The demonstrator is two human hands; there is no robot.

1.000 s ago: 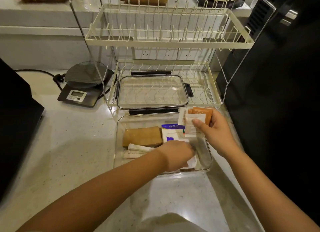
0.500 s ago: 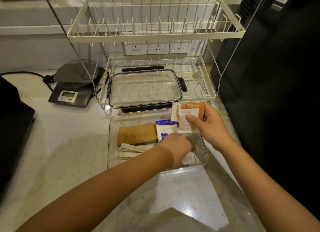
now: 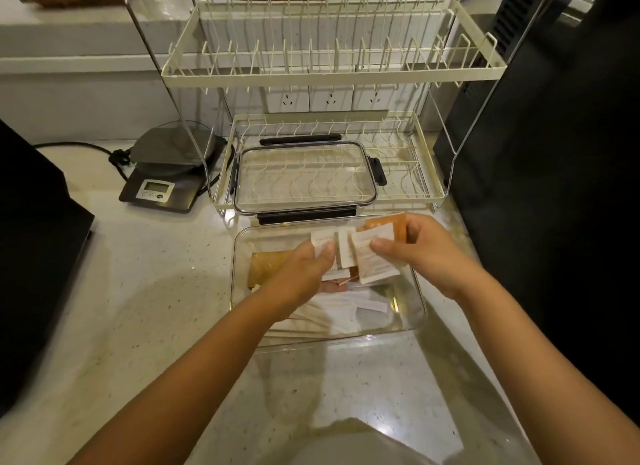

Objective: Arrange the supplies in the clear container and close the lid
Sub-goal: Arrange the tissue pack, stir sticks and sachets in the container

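Note:
A clear container (image 3: 417,293) sits on the counter in front of me. Inside lie a brown packet (image 3: 268,265) at the left and several white sachets and strips (image 3: 346,308) along the near side. Above the container's far half, my right hand (image 3: 426,253) grips a fan of white and orange packets (image 3: 372,253). My left hand (image 3: 304,270) pinches the leftmost white packet (image 3: 322,241) of that fan. The container's clear lid (image 3: 304,177), with black clasps, lies flat on the lower shelf of the dish rack just behind.
A cream two-tier dish rack (image 3: 332,73) stands right behind the container. A digital kitchen scale (image 3: 166,184) with a black cord sits to the left. Dark appliances border the counter at the left edge (image 3: 31,256) and the right side (image 3: 554,187).
My left hand has risen out of the container's near right part and taken hold of a white packet in the fan that my right hand holds. The view has shifted slightly.

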